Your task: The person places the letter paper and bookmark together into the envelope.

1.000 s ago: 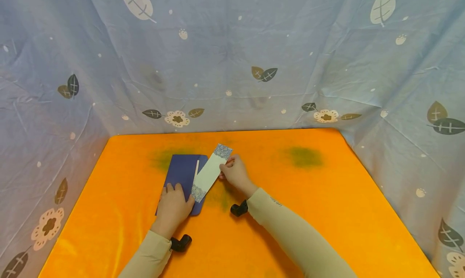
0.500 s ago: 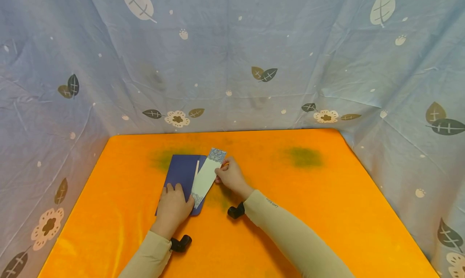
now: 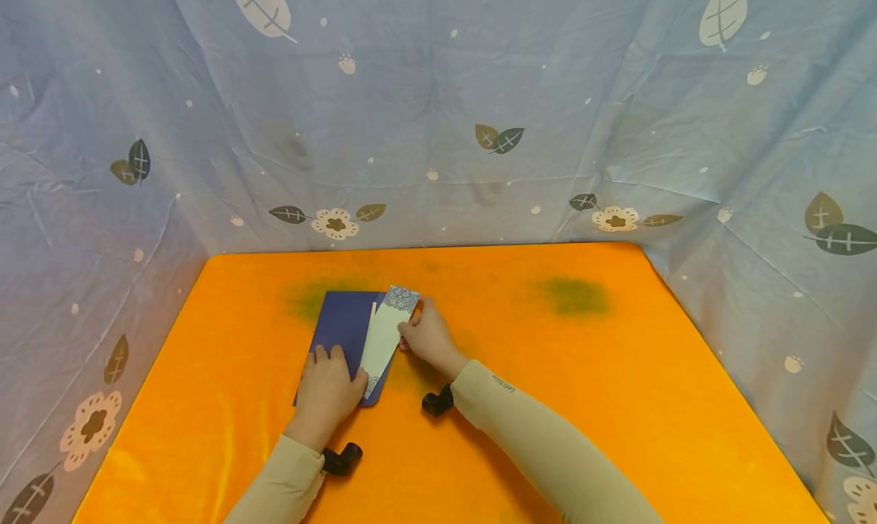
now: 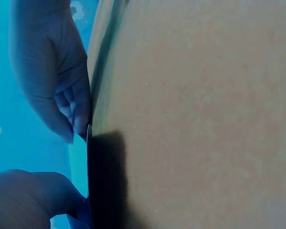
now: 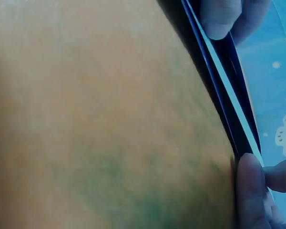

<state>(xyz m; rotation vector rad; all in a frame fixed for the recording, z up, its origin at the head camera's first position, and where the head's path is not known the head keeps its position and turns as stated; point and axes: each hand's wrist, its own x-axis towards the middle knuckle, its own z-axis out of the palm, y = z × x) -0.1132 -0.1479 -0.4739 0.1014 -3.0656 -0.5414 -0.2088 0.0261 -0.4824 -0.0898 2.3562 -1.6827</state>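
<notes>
A dark blue folder (image 3: 341, 318) with rounded right corners lies left of centre on the table. My left hand (image 3: 326, 391) rests on its lower part, fingers over the cover and thumb at the right edge. In the right wrist view, the left thumb (image 5: 218, 21) and fingers hold the upper layer between them, parted from the lower one. My right hand (image 3: 433, 337) pinches a long pale card (image 3: 384, 333) with lace-patterned ends by its right edge. The card leans over the folder's right side, between the layers (image 5: 233, 102). My left thumb hides its lower corner.
An orange cloth covers the table (image 3: 582, 402), with greenish patches on it. Light blue curtains (image 3: 438, 90) printed with leaves and flowers stand behind and at both sides. A black wrist camera (image 3: 342, 459) juts out beside each sleeve.
My right hand has moved left and slightly down with the card, which now stands steeper and closer over the folder. My left hand and the folder have stayed in place.
</notes>
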